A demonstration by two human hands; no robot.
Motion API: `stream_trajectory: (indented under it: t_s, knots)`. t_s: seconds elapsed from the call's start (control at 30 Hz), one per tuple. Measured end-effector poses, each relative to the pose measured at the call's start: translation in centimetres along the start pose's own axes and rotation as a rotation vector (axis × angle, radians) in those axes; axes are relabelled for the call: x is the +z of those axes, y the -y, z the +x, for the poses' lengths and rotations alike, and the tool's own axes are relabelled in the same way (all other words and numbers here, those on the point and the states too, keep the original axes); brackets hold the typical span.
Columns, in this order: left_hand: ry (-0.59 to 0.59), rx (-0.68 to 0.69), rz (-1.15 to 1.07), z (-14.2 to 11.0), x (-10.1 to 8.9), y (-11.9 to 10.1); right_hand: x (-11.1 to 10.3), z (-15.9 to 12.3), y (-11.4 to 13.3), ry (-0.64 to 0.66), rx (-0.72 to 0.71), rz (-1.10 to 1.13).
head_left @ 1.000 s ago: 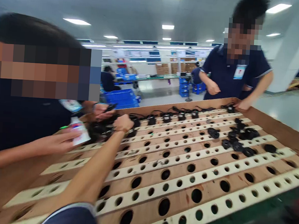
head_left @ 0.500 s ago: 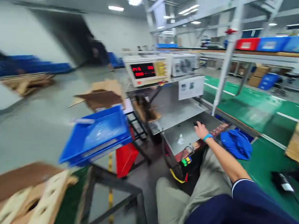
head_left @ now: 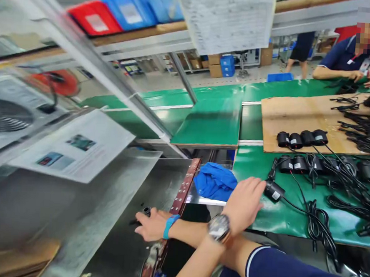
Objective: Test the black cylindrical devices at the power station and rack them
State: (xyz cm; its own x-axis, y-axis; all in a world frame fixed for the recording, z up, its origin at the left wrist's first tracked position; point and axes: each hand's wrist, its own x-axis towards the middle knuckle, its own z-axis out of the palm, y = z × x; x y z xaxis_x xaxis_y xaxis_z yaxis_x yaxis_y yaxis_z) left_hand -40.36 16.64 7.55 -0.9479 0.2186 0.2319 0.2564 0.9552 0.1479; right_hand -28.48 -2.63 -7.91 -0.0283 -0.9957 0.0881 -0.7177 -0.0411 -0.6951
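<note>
My arms are crossed. My right hand (head_left: 150, 226), with a blue wristband, reaches left onto a steel plate (head_left: 112, 201); its fingers pinch a small black part (head_left: 146, 211). My left hand (head_left: 243, 201), wearing a watch, stretches right onto the green bench (head_left: 280, 215). Its fingers lie apart over the near end of a black cylindrical part (head_left: 274, 191) with a cable.
More black cylinders (head_left: 300, 139) sit on a cardboard sheet (head_left: 299, 116), beside tangled cables (head_left: 352, 178). A blue cloth (head_left: 215, 180) lies by my left hand. A printed sheet (head_left: 74, 148) hangs at left. A co-worker (head_left: 349, 61) works at the far right.
The view has swung from a wooden perforated tray to this bench. My right hand stays on the steel plate; my left hand has come in over the black cylinder.
</note>
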Motion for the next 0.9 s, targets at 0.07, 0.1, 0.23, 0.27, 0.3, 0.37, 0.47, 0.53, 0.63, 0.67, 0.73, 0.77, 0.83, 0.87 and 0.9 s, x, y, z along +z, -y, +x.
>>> stream_trajectory:
  t_s: [0.07,0.1,0.23,0.27,0.3,0.37,0.47,0.53,0.63,0.67,0.73,0.77,0.83,0.87,0.9]
  knots:
    - [0.149,0.155,0.021,5.2,3.8,-0.6,-0.8,0.2,0.0,0.014,0.046,0.05]
    - [0.206,0.232,0.045,6.9,5.5,-0.9,-1.3,0.3,0.0,0.034,0.065,0.079]
    - [0.341,0.374,0.102,9.0,9.8,-1.9,-2.6,0.4,0.2,0.111,0.124,0.125]
    - [0.336,0.38,0.078,8.7,9.9,-2.0,-2.7,0.3,0.2,0.122,0.129,0.123]
    - [0.311,0.379,0.027,8.3,9.6,-2.1,-2.8,0.2,0.3,0.114,0.135,0.117]
    - [0.214,0.356,-0.153,6.9,7.9,-2.4,-2.7,0.0,0.3,0.068,0.142,0.098]
    - [0.017,0.304,-0.495,4.6,3.9,-3.3,-2.3,-0.4,0.4,-0.024,0.122,0.086]
    - [-0.127,0.289,-0.654,3.1,1.2,-4.2,-2.2,-0.6,0.4,-0.038,0.11,0.1]
    - [-0.327,0.222,-0.757,0.7,-1.9,-5.5,-2.2,-0.7,0.2,-0.037,0.113,0.137]
    - [-0.389,0.171,-0.772,-0.2,-2.7,-5.6,-2.2,-0.7,0.1,-0.041,0.111,0.15]
    - [-0.514,0.01,-0.779,-2.4,-3.9,-5.6,-2.0,-0.4,-0.2,-0.06,0.11,0.181]
    - [-0.58,-0.083,-0.766,-3.7,-4.4,-5.3,-1.9,-0.3,-0.3,-0.069,0.11,0.203]
    - [-0.737,-0.28,-0.698,-6.9,-5.6,-4.4,-1.8,0.0,-0.5,-0.091,0.119,0.269]
    - [-0.828,-0.378,-0.642,-8.7,-6.2,-3.8,-1.9,0.0,-0.5,-0.103,0.13,0.317]
    - [-0.922,-0.467,-0.579,-10.5,-6.8,-3.4,-2.1,-0.1,-0.4,-0.119,0.136,0.367]
